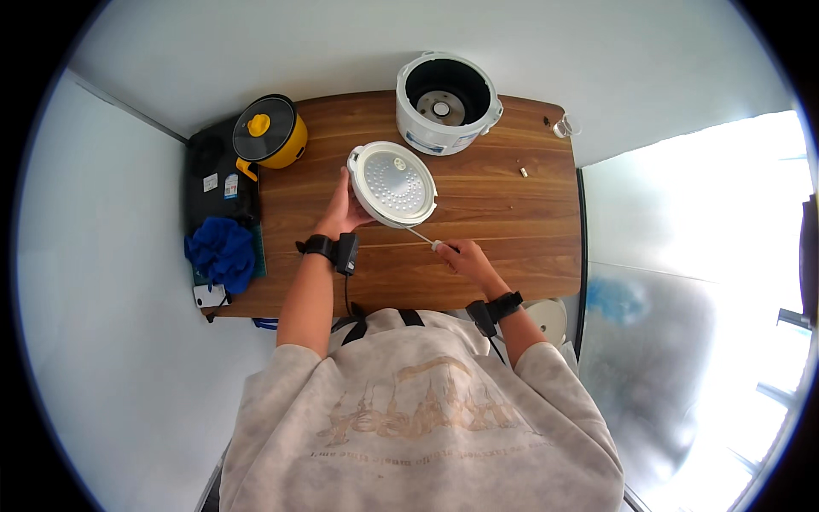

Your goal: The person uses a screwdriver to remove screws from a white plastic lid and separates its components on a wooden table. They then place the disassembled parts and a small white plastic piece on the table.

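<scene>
The person stood over a wooden table [512,213] and held a round white lid [392,184], the inner lid of a rice cooker by the look of it, tilted up above the middle of the tabletop with its dimpled metal face toward the camera. The left hand [344,209] was clamped on the lid's left edge, fingers behind it and thumb at the rim. The right hand [461,256] was closed around the pale handle of a thin screwdriver [422,237], whose shaft ran up and to the left until its tip met the lower rim of the lid. Judging from that, the work in hand was on a fastening at the lid's edge, with the tip just set in place; whether a screw was there was too small to tell. The next move seemed to call for a steady grip from the left hand, so the lid would not turn, and a straight push along the shaft while the right hand twisted. The white cooker body [447,104] stood open and empty at the far edge of the table, well apart from the lid. A yellow pot [271,130] sat at the far left corner, with a blue cloth [222,252] near the left edge.
</scene>
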### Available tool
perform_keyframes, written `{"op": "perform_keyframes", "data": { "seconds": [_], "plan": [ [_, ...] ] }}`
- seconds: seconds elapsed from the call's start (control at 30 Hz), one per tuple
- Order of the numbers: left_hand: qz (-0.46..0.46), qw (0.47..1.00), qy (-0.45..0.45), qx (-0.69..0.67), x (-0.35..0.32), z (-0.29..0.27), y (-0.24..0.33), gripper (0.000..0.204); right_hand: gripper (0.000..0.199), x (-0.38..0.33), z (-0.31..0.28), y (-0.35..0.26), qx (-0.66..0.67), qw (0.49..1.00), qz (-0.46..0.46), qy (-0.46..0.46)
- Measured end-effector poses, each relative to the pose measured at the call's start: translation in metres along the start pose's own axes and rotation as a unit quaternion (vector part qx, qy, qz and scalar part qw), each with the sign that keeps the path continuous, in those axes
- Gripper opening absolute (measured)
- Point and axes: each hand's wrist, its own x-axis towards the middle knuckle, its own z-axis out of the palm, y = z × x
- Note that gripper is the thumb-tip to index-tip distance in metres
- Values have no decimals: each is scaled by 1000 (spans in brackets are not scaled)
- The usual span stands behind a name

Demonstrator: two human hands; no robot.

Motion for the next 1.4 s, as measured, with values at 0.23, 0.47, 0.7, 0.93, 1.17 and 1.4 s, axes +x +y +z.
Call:
{"op": "perform_keyframes", "data": {
  "seconds": [0.23, 0.47, 0.7, 0.93, 1.17, 1.4],
  "plan": [
    [28, 988, 10, 150, -1, 19, -2, 90, 39, -15, 22, -32, 66, 996, 52, -14],
    [32, 985, -74, 155, -8, 17, 1, 73, 36, -23, 2, -54, 171, 973, 98, -123],
    [77, 986, -84, 123, -26, 9, -7, 70, 35, -21, 10, -63, 172, 967, 82, -168],
    [117, 986, -67, 97, -27, -13, -14, 74, 35, -25, 20, -64, 286, 931, 90, -208],
    [111, 990, -56, 71, -34, -29, -23, 71, 27, -26, 30, -73, 134, 978, 41, -154],
    [115, 985, -50, 116, -46, -29, -20, 69, 29, -27, 36, -74, 62, 992, 6, -108]
  ]
}}
